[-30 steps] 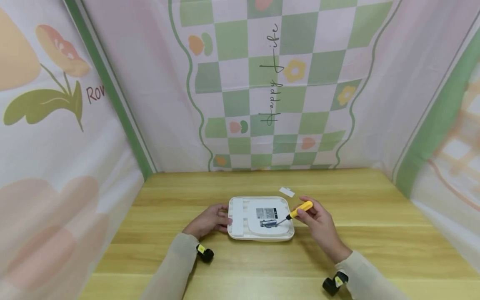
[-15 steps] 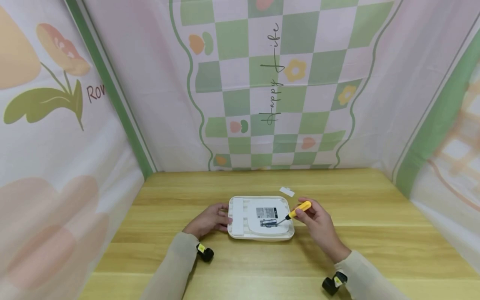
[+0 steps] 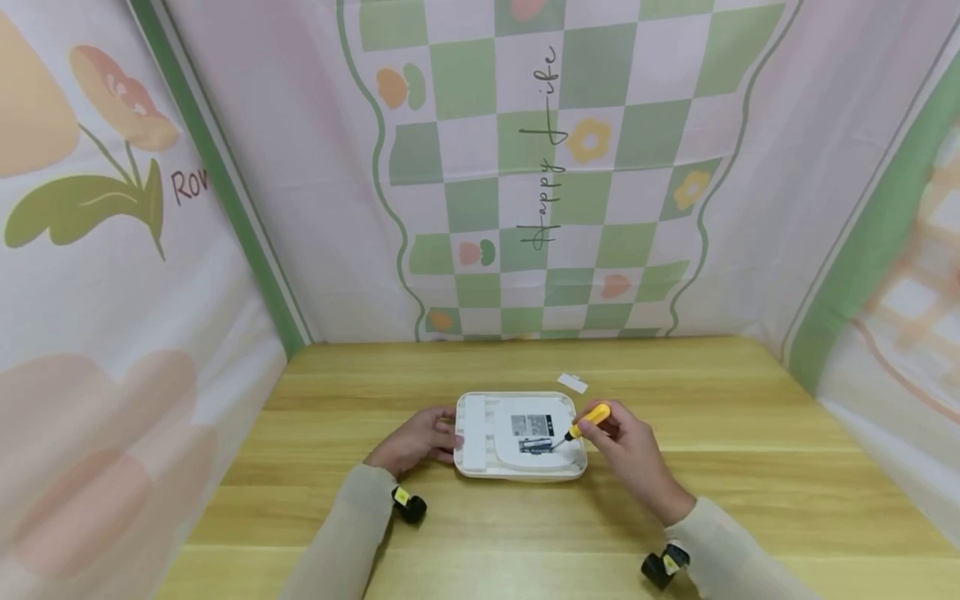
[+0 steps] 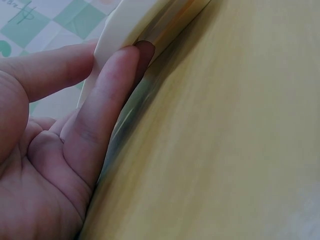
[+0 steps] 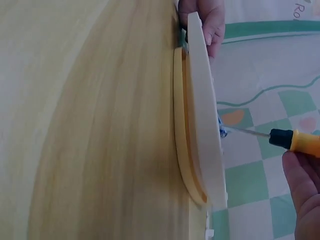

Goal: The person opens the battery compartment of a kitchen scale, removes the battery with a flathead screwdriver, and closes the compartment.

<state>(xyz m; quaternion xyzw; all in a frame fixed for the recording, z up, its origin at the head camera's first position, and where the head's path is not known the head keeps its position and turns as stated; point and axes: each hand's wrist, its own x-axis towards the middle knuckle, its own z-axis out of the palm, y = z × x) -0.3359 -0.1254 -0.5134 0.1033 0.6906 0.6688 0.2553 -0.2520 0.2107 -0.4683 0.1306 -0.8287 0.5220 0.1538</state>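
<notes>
A white, flat, rectangular device (image 3: 475, 437) with rounded corners lies on the wooden table, with a printed label (image 3: 531, 425) on its upturned side. Below the label is an uncovered battery compartment (image 3: 536, 446) with silvery and dark blue contents, too small to tell apart. My left hand (image 3: 415, 442) grips the device's left edge, fingers above and below it in the left wrist view. Between the thumb and fingers of my right hand (image 3: 637, 454) is a yellow-handled screwdriver (image 3: 592, 419). Its shaft slants down to the compartment's right end; the right wrist view shows its tip beside something blue.
A small white cover piece (image 3: 573, 383) lies on the table (image 3: 360, 383) behind the device. Printed curtains (image 3: 525, 167) rise at the back and both sides. Each sleeve carries a small black wrist camera (image 3: 410, 505).
My right hand has shifted a little left towards the device, and the screwdriver's handle has come with it. The tip stays at the compartment. My left hand and the device hold nearly still.
</notes>
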